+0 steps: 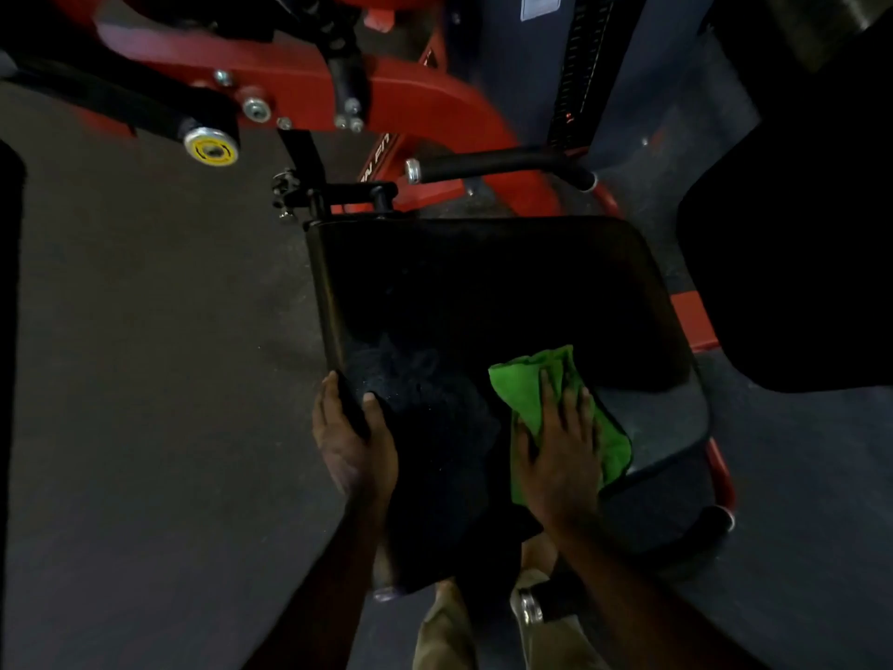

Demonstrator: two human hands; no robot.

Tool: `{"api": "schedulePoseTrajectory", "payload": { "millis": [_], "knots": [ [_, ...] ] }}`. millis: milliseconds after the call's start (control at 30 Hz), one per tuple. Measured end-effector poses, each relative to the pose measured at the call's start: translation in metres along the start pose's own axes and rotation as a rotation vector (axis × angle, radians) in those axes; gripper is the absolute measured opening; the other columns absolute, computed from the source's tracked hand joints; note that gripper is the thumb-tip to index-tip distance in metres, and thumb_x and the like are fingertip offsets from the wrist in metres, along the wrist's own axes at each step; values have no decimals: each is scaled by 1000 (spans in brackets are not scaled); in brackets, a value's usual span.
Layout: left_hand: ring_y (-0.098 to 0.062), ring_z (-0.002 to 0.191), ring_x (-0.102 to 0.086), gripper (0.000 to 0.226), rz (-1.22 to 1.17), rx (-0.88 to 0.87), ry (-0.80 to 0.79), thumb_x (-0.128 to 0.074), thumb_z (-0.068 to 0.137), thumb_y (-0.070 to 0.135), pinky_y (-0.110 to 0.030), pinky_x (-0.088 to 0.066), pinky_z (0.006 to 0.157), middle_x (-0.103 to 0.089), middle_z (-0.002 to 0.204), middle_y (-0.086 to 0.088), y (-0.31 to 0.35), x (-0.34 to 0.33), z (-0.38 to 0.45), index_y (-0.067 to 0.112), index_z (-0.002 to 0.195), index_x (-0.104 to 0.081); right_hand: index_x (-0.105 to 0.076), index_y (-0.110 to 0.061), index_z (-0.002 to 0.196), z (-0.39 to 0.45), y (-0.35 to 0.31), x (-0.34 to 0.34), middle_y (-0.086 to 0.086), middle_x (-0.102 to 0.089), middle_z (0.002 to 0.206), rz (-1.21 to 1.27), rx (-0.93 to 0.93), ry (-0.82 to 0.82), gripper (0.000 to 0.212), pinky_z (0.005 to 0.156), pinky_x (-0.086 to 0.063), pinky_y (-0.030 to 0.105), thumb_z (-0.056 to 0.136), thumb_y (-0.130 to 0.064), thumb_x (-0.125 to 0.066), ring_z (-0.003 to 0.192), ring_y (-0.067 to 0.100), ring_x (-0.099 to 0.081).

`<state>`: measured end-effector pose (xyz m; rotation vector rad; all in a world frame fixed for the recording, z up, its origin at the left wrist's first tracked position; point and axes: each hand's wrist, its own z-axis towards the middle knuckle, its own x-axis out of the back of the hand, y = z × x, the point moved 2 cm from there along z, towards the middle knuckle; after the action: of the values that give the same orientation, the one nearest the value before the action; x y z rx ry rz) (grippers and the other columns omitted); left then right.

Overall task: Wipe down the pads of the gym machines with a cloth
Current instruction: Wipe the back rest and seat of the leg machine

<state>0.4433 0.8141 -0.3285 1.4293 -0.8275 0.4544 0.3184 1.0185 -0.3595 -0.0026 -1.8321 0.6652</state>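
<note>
A black seat pad [483, 292] of a red-framed gym machine fills the middle of the view. My right hand [560, 456] presses flat on a bright green cloth [536, 384] lying on the pad's near right part. My left hand [350, 432] grips the pad's near left edge, thumb on top and fingers over the side. A faint smeared patch [396, 365] shows on the pad between the two hands.
The machine's red frame [410, 94] and a black handle bar [502, 164] lie beyond the pad. A yellow-capped knob [211, 148] sticks out at upper left. A second black pad [797, 234] stands at right. Dark rubber floor [145, 379] spreads to the left.
</note>
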Motion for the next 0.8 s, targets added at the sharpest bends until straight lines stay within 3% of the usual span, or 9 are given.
{"api": "schedulePoseTrajectory", "payload": {
  "millis": [67, 133, 200, 367, 467, 567, 633, 733, 800],
  "knots": [
    [-27, 138, -47, 60, -27, -21, 24, -52, 96, 40, -37, -36, 115, -51, 150, -12, -1, 2, 2, 11, 148, -50, -17, -29, 166, -23, -34, -7, 11, -27, 169, -21, 121, -79, 81, 117, -34, 59, 92, -51, -44, 155, 39, -25],
    [-28, 135, -50, 60, -55, -19, 39, -52, 93, 40, -30, -36, 112, -55, 146, -14, -4, 0, 7, 9, 145, -54, -9, -34, 166, -42, -46, -9, 5, -17, 173, -77, 538, -216, 87, 122, -28, 57, 91, -51, -50, 158, 35, -17],
    [-27, 133, -53, 57, -107, 10, 39, -56, 92, 36, -30, -38, 112, -58, 143, -11, -1, 1, 7, 11, 143, -57, -8, -37, 166, -26, -33, -4, -1, -15, 173, -138, 763, -262, 85, 122, -27, 54, 93, -53, -49, 160, 29, -13],
    [-27, 129, -56, 56, -184, 109, 71, -57, 92, 40, -40, -46, 109, -61, 139, -10, -1, 5, 9, 12, 141, -59, -16, -34, 165, -14, -56, -13, 1, -17, 173, -2, 202, -127, 82, 121, -28, 58, 91, -49, -48, 159, 29, -16],
    [-30, 122, -62, 63, -297, 207, 73, -57, 92, 50, -50, -53, 100, -63, 134, -13, -10, 3, 13, 11, 141, -59, -17, -31, 166, -49, -86, -24, 4, -16, 173, -28, 481, -156, 84, 121, -29, 57, 90, -49, -51, 159, 34, -15],
    [-30, 119, -64, 44, -448, 352, 75, -64, 97, 24, -24, -52, 96, -67, 129, -18, -10, 7, 20, 1, 134, -62, -14, -33, 166, -21, -71, -15, 0, -15, 173, -128, 857, -247, 84, 122, -28, 54, 93, -50, -53, 159, 29, -15],
    [-26, 115, -65, 36, -501, 403, 93, -63, 98, 17, -12, -49, 90, -69, 126, -18, -16, 10, 23, -1, 129, -66, -16, -33, 165, 5, -64, -14, 3, -23, 171, -103, 673, -201, 83, 119, -32, 56, 92, -48, -52, 158, 30, -21],
    [-39, 113, -65, 36, -592, 504, 81, -63, 98, 22, -43, -55, 96, -69, 118, -28, -25, 12, 18, -7, 119, -69, -23, -29, 164, -13, -86, -21, 8, -28, 169, 15, 199, -61, 81, 118, -33, 58, 91, -46, -52, 155, 34, -26],
    [-45, 110, -64, 42, -610, 548, 81, -65, 95, 30, -48, -55, 90, -69, 110, -29, -35, 15, 15, -8, 113, -69, -29, -28, 163, -53, -104, -31, 7, -26, 170, -13, 423, -81, 80, 115, -37, 59, 89, -46, -55, 154, 36, -29]
  ]
}}
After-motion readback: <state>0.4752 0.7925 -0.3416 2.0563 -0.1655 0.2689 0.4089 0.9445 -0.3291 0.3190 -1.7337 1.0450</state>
